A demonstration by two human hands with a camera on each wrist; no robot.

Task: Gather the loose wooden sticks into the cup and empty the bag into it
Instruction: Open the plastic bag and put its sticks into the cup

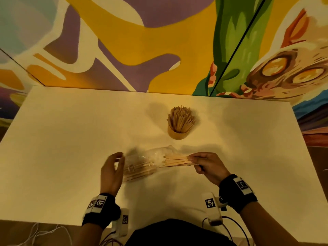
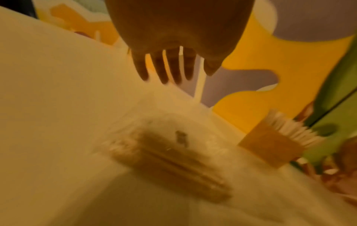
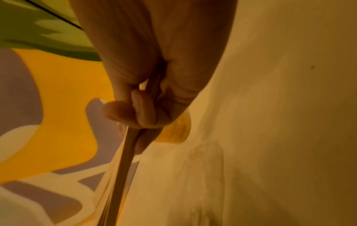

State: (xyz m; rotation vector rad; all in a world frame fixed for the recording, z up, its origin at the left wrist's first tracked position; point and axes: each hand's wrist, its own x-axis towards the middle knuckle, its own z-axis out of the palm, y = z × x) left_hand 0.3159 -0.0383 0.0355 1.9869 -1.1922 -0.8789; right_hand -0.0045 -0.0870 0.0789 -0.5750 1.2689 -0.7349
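Note:
A round wooden cup (image 1: 178, 133) stands upright near the middle of the white table (image 1: 71, 139), packed with wooden sticks (image 1: 180, 118). In front of it lies a clear plastic bag (image 1: 147, 164) with more sticks inside. My right hand (image 1: 195, 161) grips a bundle of sticks (image 1: 175, 161) that reaches from the bag's right end. The right wrist view shows the fingers (image 3: 139, 113) curled round that bundle (image 3: 123, 175). My left hand (image 1: 119, 160) hovers at the bag's left end, blurred. Its fingers (image 2: 170, 73) are straight and spread above the bag (image 2: 173, 152) and hold nothing. The cup (image 2: 270, 146) stands beyond.
A brightly painted wall (image 1: 159, 41) rises right behind the table's far edge. Cables (image 1: 230, 226) and white cords (image 1: 35, 233) hang at the near edge by my body. Bare tabletop lies to the left and right of the cup.

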